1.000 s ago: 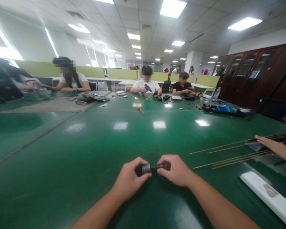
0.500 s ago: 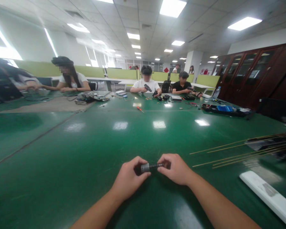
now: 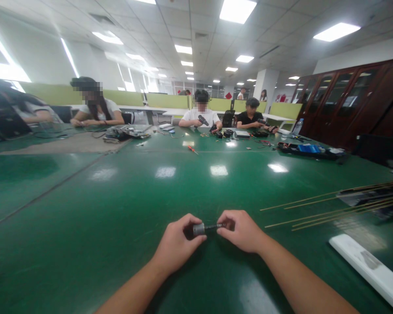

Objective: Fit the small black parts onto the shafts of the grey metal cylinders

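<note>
Metal cylinder [image 3: 199, 229] with dark shaft [image 3: 211, 227], low centre, between hands: left hand [image 3: 180, 237] pinches barrel at 9 o'clock, right hand [image 3: 240, 231] shaft tip at 3, probably steadying both ends. Rods [image 3: 314, 221] toward 3 o'clock, white bar [image 3: 378, 279] at 4.

At lower centre, the left hand [image 3: 177, 237] covers part of the grey cylinder [image 3: 198, 229], and the right hand [image 3: 240, 231] hides the right end of the dark shaft [image 3: 211, 226] from us. We see the white bar [image 3: 375, 277] cut off at lower right. The person [image 3: 36, 111] at the left edge is cropped and blurred; the small bits [image 3: 205, 134] at upper centre we cannot identify.
</note>
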Motion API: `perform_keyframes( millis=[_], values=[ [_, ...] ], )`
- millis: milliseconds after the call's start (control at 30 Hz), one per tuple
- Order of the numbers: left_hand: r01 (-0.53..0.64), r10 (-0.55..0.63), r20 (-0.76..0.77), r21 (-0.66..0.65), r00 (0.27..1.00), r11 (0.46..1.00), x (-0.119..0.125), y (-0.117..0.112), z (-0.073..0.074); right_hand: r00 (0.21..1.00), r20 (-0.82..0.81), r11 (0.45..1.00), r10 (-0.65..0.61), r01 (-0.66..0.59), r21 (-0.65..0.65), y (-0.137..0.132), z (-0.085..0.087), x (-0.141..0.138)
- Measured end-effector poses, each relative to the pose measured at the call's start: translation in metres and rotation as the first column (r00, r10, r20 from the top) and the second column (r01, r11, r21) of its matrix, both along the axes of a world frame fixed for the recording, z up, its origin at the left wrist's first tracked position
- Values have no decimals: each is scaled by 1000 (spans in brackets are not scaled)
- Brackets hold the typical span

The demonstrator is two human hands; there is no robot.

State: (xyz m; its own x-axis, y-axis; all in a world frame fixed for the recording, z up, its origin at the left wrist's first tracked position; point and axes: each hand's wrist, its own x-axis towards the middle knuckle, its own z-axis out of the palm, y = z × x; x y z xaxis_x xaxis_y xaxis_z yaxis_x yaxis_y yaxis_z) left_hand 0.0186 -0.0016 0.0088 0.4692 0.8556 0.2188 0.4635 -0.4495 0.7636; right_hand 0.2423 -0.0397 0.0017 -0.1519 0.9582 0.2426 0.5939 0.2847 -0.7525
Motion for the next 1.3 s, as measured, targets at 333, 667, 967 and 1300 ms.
perform_keyframes(
  millis=[333, 667, 967, 1300],
  values=[
    [-13, 13, -8, 10, 1000, 1000, -1, 1, -1, 1000, -13, 999, -12, 12, -35, 3, -2, 2],
    [-29, 30, 23, -32, 999, 999, 0, 2, -1, 999, -10, 998, -36, 36, -49, 1, 1, 2],
    [-57, 61, 52, -61, 997, 996, 0, 1, 2, 998, -27, 997, -54, 53, -51, 3, 1, 4],
    [-204, 378, 445, -391, 812, 898, -15, 28, -4, 991, -50, 991, -124, 122, -45, 8, -5, 11]
  ],
)
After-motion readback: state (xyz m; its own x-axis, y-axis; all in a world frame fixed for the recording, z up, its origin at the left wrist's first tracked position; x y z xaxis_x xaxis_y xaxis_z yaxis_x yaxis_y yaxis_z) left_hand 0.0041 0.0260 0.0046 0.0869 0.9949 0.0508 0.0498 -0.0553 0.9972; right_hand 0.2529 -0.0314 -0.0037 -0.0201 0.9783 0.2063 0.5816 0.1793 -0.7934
